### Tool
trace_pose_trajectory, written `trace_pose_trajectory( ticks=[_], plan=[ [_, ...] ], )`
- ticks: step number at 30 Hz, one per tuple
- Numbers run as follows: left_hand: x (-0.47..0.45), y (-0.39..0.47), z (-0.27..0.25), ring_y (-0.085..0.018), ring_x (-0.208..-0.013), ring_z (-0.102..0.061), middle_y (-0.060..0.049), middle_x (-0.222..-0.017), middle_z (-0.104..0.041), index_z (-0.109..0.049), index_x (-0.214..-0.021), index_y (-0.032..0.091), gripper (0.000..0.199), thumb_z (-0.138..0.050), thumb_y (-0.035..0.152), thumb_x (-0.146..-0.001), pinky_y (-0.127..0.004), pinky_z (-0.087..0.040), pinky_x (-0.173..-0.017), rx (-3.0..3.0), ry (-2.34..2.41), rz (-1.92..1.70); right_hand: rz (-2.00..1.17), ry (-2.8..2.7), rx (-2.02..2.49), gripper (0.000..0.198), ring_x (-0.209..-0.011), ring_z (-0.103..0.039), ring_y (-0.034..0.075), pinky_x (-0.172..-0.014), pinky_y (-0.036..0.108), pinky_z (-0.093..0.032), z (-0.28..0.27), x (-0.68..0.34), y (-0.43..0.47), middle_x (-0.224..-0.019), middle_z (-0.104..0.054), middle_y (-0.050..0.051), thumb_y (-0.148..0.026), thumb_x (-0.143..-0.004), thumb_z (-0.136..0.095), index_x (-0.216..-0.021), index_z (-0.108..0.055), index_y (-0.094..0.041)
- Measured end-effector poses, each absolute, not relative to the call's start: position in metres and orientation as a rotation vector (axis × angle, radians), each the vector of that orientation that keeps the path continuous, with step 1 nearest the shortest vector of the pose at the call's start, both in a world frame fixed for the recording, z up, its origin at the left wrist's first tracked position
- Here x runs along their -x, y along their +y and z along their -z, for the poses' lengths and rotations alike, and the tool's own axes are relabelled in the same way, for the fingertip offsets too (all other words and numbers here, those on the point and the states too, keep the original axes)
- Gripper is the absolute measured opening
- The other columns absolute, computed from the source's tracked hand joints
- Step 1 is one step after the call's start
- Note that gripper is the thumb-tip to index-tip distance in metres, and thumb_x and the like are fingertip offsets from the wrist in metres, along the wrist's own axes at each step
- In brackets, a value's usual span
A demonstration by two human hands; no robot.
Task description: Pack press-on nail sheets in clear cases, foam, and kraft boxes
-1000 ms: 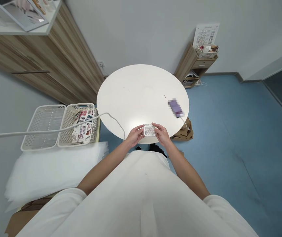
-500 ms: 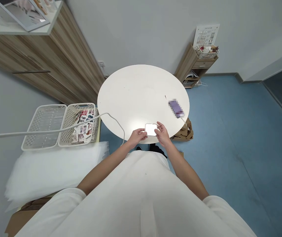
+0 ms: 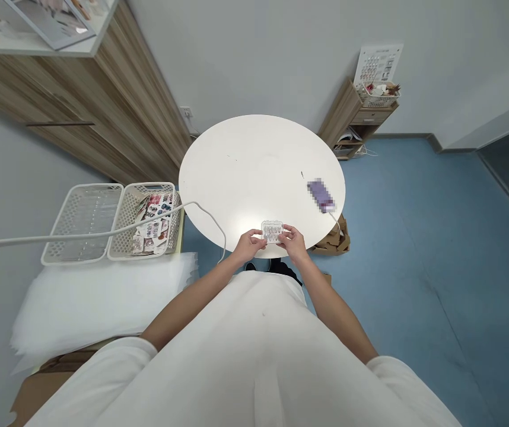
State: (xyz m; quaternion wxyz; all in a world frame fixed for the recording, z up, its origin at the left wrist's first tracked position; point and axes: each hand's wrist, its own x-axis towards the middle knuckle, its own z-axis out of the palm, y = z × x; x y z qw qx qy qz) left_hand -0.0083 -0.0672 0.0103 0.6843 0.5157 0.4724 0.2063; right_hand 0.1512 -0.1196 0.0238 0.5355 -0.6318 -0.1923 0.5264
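Over the near edge of the round white table, a small clear plastic box [image 3: 272, 232] is held between both hands. Rows of small shiny pieces, which look like false nails, show through its top. My left hand [image 3: 248, 245] pinches the box's left end with thumb and fingers. At the right end, my right hand [image 3: 293, 244] grips it the same way, thumb on the near corner. Parts of the fingers under the box are hidden.
On the white table [image 3: 254, 160] lies a blurred purple phone [image 3: 321, 194] with a white cable. To the left stand a basket of printed cards [image 3: 154, 225] and a basket of clear plastic pieces [image 3: 83, 222]. A white cord [image 3: 148, 220] crosses above them. Cardboard [image 3: 334, 237] sits below the table's right side.
The box's top has turned from a bright white glare to showing the small pieces inside. Both hands keep their hold. The whole view has shifted slightly.
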Motion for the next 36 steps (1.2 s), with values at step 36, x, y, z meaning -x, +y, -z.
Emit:
trace_pose_trajectory(
  ticks=[36],
  plan=[
    [-0.027,-0.058,0.039,-0.012,-0.077,-0.055,-0.004,-0.095,-0.053,-0.050,-0.122,0.021,0.051,-0.060,0.014,-0.073,-0.028,-0.053,-0.069,-1.543,1.356,-0.621,-1.132,-1.392,1.820,0.077,-0.091,-0.050,0.019,-0.081,0.040,-0.050,0.026,-0.196,-0.099,-0.113,-0.042,0.009,-0.021,-0.067,-0.061,-0.136,-0.027,-0.025]
  ],
)
